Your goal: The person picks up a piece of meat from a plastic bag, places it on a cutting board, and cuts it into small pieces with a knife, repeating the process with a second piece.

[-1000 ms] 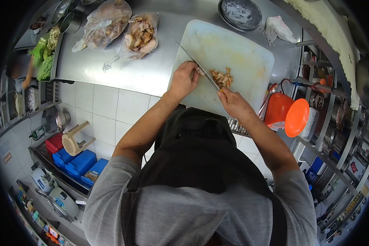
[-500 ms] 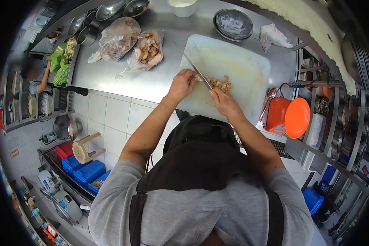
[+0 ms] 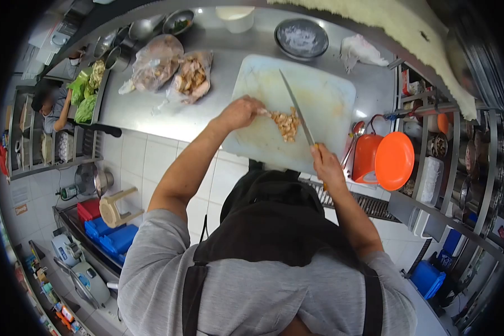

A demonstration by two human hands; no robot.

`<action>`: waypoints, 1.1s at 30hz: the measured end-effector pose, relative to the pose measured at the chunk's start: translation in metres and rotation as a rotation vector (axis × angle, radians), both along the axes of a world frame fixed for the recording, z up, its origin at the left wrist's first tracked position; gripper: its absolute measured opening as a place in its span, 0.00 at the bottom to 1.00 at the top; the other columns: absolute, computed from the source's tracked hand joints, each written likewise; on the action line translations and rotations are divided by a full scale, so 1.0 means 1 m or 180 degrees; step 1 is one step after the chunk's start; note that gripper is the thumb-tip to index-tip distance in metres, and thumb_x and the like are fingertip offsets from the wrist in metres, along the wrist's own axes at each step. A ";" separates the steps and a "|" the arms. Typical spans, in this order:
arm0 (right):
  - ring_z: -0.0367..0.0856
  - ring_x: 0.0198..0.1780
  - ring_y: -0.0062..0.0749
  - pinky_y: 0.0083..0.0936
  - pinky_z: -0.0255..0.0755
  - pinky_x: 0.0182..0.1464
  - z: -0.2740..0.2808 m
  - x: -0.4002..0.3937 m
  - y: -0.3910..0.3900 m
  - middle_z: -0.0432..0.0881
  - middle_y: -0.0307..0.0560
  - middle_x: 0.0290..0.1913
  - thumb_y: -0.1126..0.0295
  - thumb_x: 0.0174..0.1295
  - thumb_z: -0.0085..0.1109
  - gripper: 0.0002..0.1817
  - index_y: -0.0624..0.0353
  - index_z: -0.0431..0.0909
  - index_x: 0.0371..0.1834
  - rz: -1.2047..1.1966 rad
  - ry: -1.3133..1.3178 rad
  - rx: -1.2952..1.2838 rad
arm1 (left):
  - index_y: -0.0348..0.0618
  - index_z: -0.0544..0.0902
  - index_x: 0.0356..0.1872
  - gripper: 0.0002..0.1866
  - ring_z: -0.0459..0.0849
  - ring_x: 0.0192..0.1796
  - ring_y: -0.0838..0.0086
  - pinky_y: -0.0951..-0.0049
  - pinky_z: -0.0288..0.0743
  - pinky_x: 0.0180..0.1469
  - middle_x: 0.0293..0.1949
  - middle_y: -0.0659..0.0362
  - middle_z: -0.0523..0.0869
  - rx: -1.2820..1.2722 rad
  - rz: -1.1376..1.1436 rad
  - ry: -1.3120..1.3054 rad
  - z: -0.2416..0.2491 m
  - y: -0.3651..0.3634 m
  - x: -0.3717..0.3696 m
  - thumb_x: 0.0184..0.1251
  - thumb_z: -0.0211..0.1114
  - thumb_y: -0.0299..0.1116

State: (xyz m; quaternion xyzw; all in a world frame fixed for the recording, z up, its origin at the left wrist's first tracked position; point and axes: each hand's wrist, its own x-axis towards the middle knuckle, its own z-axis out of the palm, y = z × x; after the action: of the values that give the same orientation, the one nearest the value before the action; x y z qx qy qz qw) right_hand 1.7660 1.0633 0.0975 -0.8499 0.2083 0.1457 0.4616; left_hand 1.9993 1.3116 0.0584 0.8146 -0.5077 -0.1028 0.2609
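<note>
A steel surface (image 3: 168, 115) runs across the room, its front faced with white tiles (image 3: 145, 162). Below at the left stand a stool (image 3: 117, 206), blue crates (image 3: 115, 239) and a red box (image 3: 87, 209). Metal shelves (image 3: 459, 185) with pots line the right side. At the far left a person (image 3: 53, 106) stands by green vegetables (image 3: 84, 98).

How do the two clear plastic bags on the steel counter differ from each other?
The left clear plastic bag is rounder and fuller, and its brownish contents are blurred by the plastic; the right clear plastic bag is narrower, showing pale chunky meat pieces more plainly. The left one lies nearer the metal bowls, the right nearer the white cutting board. Both lie touching on the steel counter.
</note>
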 end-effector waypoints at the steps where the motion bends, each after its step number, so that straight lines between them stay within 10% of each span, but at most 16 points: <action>1: 0.79 0.44 0.70 0.57 0.70 0.46 0.001 -0.002 0.003 0.82 0.70 0.37 0.51 0.76 0.44 0.20 0.58 0.74 0.50 -0.0028 0.0026 -0.0040 | 0.41 0.87 0.43 0.09 0.85 0.49 0.52 0.58 0.78 0.54 0.41 0.47 0.88 0.0133 0.0175 0.0118 0.004 -0.003 0.001 0.66 0.64 0.33; 12: 0.79 0.48 0.68 0.52 0.71 0.51 -0.008 0.006 0.073 0.82 0.70 0.41 0.50 0.74 0.46 0.22 0.60 0.77 0.49 0.0173 -0.0104 -0.0238 | 0.38 0.85 0.39 0.22 0.86 0.39 0.48 0.56 0.80 0.45 0.35 0.44 0.88 0.0929 -0.0209 0.1028 -0.011 0.012 0.008 0.60 0.66 0.50; 16: 0.80 0.47 0.67 0.51 0.72 0.49 -0.020 0.008 0.081 0.82 0.69 0.40 0.51 0.74 0.48 0.22 0.61 0.78 0.47 0.0125 -0.0024 -0.0381 | 0.35 0.83 0.46 0.25 0.86 0.45 0.47 0.55 0.80 0.50 0.37 0.42 0.88 0.0760 0.0749 0.0439 0.013 0.010 -0.005 0.63 0.65 0.51; 23: 0.85 0.32 0.57 0.47 0.76 0.38 -0.026 0.001 0.078 0.84 0.65 0.32 0.49 0.74 0.47 0.24 0.61 0.78 0.48 -0.0163 -0.0127 -0.0581 | 0.39 0.87 0.39 0.16 0.86 0.39 0.54 0.56 0.80 0.49 0.37 0.48 0.87 0.0514 0.0052 -0.0846 -0.019 0.014 -0.021 0.67 0.62 0.43; 24: 0.79 0.49 0.68 0.55 0.70 0.53 -0.015 0.003 0.080 0.83 0.69 0.43 0.48 0.74 0.46 0.24 0.60 0.78 0.47 -0.0247 0.0157 -0.0378 | 0.40 0.87 0.38 0.15 0.86 0.38 0.55 0.57 0.80 0.48 0.36 0.49 0.87 0.0413 0.0164 -0.0860 -0.035 0.016 -0.025 0.67 0.61 0.42; 33: 0.78 0.47 0.70 0.57 0.70 0.50 -0.013 0.005 0.081 0.81 0.71 0.41 0.52 0.75 0.45 0.22 0.62 0.77 0.48 -0.0220 -0.0170 -0.0441 | 0.38 0.82 0.52 0.21 0.85 0.48 0.52 0.58 0.79 0.53 0.42 0.45 0.87 -0.0026 0.1092 0.0534 0.003 0.029 -0.006 0.55 0.71 0.31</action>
State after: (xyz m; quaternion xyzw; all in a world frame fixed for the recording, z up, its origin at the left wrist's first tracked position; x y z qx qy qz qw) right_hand 1.7708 1.1447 0.0845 -0.8757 0.2347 0.0923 0.4118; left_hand 1.9931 1.3406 0.0617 0.8767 -0.3382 -0.1224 0.3194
